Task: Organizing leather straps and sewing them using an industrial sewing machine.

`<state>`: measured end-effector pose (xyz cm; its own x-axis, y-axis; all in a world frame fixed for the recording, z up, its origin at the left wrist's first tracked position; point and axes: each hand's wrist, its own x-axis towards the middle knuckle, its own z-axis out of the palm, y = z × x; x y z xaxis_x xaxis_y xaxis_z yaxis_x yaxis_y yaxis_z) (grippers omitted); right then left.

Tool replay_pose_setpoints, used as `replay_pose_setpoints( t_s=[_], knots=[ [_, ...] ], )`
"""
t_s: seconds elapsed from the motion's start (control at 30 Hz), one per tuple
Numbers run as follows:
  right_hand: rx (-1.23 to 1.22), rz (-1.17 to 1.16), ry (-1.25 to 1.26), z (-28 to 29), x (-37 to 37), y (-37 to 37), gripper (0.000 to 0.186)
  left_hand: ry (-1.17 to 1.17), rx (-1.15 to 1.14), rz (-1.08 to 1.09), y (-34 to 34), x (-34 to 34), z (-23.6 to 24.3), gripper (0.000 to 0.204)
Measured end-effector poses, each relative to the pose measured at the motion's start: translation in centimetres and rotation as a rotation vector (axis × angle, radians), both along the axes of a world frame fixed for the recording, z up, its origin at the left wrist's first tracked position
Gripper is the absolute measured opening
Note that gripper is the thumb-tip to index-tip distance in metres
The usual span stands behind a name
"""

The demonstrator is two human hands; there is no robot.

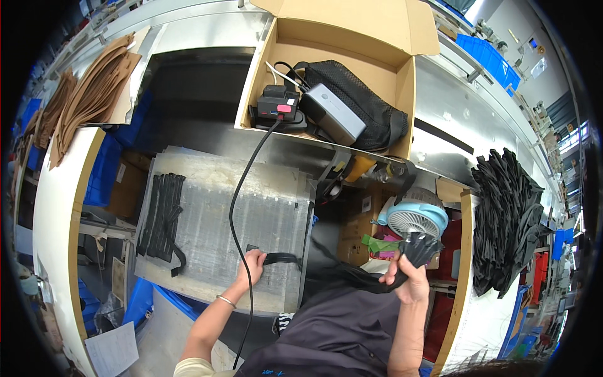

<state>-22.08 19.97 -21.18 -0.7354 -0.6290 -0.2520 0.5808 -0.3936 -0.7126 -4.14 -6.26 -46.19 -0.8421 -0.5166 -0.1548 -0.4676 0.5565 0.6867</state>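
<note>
My left hand (250, 270) is on a grey translucent board (213, 207), its fingers closed at the left end of a short black strip (282, 257) lying near the board's lower right. A group of black strips (160, 217) lies along the board's left side. My right hand (408, 279) grips a bundle of long black strips (418, 248), whose lengths trail down to the left over my lap. Beside that bundle are green and pink scraps (380, 244). A black cable (233, 207) runs across the board past my left hand.
An open cardboard box (342, 38) holds electronic devices and a mesh pouch. A blue fan (411, 217) stands below it. Brown strips (94, 94) drape at the upper left, a black pile (505, 220) at the right. Blue bins (100, 173) sit under the left side.
</note>
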Motion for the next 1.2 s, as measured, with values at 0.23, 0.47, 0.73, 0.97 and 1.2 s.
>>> replay_pose_setpoints(
  t_s=[0.23, 0.47, 0.73, 0.97, 1.2],
  knots=[
    [0.344, -0.074, -0.227, -3.8, -0.7, -2.7, 0.024, 0.192, 1.538, 0.099, -0.1, -2.1, 7.0, 0.026],
    [0.444, 0.037, -0.331, -10.1, 0.9, -5.2, 0.026, 0.208, 1.508, -0.268, 2.3, -5.6, 13.8, 0.038],
    [0.567, 0.095, -0.359, -13.5, 2.0, -6.3, 0.035, -0.039, 1.442, -0.618, 5.2, -6.0, 16.7, 0.049],
    [0.558, 0.227, -0.229, -16.9, 3.5, -5.3, 0.030, 0.253, 1.312, -0.557, 5.3, -6.0, 17.5, 0.047],
    [0.509, 0.171, -0.326, -16.0, 4.2, -5.8, 0.017, 0.168, 1.447, -0.404, 6.2, -5.2, 16.7, 0.041]
  ],
)
